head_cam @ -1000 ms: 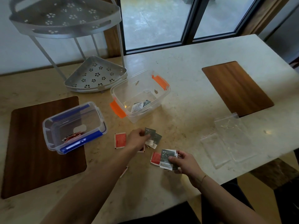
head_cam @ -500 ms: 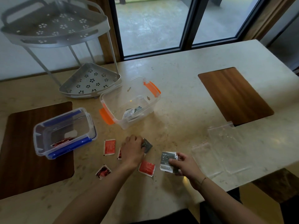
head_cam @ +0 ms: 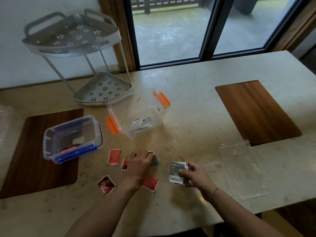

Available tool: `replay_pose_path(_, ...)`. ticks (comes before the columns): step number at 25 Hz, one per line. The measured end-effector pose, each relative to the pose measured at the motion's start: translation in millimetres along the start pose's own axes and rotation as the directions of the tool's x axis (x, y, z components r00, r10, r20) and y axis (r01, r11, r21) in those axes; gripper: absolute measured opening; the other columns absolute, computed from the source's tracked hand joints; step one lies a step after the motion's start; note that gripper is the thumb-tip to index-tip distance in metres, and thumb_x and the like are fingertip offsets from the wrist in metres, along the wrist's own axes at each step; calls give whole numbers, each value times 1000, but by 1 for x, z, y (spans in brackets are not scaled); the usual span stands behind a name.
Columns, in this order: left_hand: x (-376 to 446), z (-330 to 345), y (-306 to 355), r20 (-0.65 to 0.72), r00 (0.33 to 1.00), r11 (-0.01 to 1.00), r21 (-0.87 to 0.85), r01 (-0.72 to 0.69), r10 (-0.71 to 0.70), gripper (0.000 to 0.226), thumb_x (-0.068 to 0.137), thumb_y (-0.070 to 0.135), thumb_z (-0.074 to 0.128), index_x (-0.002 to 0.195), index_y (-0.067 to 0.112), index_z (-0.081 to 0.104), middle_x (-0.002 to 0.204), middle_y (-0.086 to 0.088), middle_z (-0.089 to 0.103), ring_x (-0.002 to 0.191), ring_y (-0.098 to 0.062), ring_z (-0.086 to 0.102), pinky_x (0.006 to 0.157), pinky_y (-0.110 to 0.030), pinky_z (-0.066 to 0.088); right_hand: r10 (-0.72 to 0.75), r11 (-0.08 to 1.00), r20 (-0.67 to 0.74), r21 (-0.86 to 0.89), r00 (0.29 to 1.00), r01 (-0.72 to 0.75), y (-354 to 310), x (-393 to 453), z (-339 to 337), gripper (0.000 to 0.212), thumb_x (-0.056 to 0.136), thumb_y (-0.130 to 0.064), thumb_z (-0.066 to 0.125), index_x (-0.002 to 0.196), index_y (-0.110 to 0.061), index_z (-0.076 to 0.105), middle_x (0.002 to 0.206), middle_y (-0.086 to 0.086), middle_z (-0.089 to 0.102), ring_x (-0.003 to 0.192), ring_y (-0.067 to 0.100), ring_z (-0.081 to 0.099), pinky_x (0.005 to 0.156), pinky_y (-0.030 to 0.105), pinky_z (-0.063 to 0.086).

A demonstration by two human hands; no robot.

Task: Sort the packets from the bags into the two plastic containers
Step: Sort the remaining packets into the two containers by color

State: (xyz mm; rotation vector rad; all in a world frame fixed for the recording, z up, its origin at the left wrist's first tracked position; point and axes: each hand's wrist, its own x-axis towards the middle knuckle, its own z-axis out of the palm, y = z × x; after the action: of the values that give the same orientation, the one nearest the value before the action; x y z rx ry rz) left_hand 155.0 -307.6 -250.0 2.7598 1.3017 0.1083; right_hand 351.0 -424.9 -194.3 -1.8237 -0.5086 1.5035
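My left hand [head_cam: 139, 165] rests on the table, its fingers closed on a grey packet [head_cam: 154, 160] that tilts up off the surface. My right hand [head_cam: 195, 175] holds a small stack of grey packets [head_cam: 177, 171] just above the table. Red packets lie around the left hand: one [head_cam: 114, 156] upright on the left, one [head_cam: 124, 164] partly under the hand, one [head_cam: 107, 184] nearer me, one [head_cam: 150, 183] beside the wrist. The clear container with orange clips [head_cam: 118, 112] holds grey packets. The blue-clipped container [head_cam: 95, 127] holds red packets.
Two empty clear plastic bags [head_cam: 242, 170] lie flat to the right of my right hand. A grey two-tier corner rack [head_cam: 102, 89] stands at the back left. Dark wooden mats lie on the left [head_cam: 30, 165] and right [head_cam: 256, 110]. The table's front edge is near.
The camera tilted up, so everything sits lower in view. My left hand slid toward me over the packets and lifted a grey one on edge. The right hand kept its stack.
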Motion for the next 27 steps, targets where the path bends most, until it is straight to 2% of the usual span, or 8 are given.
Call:
replay_pose_path(3,2,-6,2,78,968,910,-331,250,-238,31,71,14,77,99,20,66,94,-3,69,81,-28,65,69,-35,47,-16,1000,4,-5,1000,16,-1,2,-7,16,89,-9,63,98,-22,61,100,8,70,88,25,69,79,45,57)
replay_pose_path(5,1,-12,5,205,907,707,-573,416,-368,36,73,7,75,106,18,65,99,-3,67,88,-24,63,71,-31,48,-22,1000,15,-14,1000,22,0,4,-10,15,89,-9,64,100,-20,62,100,10,71,83,24,70,75,43,57)
replay_pose_path(6,2,-14,8,307,850,513,-692,508,-427,40,72,2,76,108,15,65,99,-5,66,89,-24,64,72,-30,50,-24,999,25,-21,999,25,0,4,-10,16,89,-9,63,102,-17,63,100,11,71,80,22,70,70,39,57)
replay_pose_path(8,1,-23,18,571,720,-61,-798,599,-394,51,69,-7,79,115,7,63,104,-14,68,92,-30,68,75,-37,56,-21,999,48,-33,999,22,0,6,-10,18,89,-9,63,106,-13,64,99,10,72,76,19,70,64,34,58)
replay_pose_path(9,-2,-24,23,661,681,-266,-750,605,-315,54,68,-8,79,118,5,61,107,-18,69,94,-33,69,77,-40,57,-15,999,60,-37,998,17,1,7,-8,18,89,-10,64,107,-13,64,98,9,72,77,19,70,64,34,58)
replay_pose_path(10,-5,-25,27,699,670,-339,-711,616,-250,54,69,-7,78,118,5,61,109,-19,70,96,-34,70,78,-41,57,-13,999,76,-40,997,16,1,8,-7,19,89,-12,64,107,-14,65,97,9,73,77,19,70,65,34,59)
replay_pose_path(19,-10,-36,52,596,734,17,-773,635,-326,36,77,8,78,110,10,65,103,-7,72,93,-20,70,70,-25,54,-2,999,188,43,982,-6,-8,11,3,24,87,-28,67,110,-21,67,102,10,73,85,22,68,61,29,55)
replay_pose_path(27,3,-75,23,563,790,10,-813,582,-242,31,84,28,73,113,24,63,112,-1,67,100,-17,67,72,-29,58,-108,993,172,-18,979,112,-59,21,27,35,82,-15,72,116,-20,63,102,3,71,87,19,66,67,30,56)
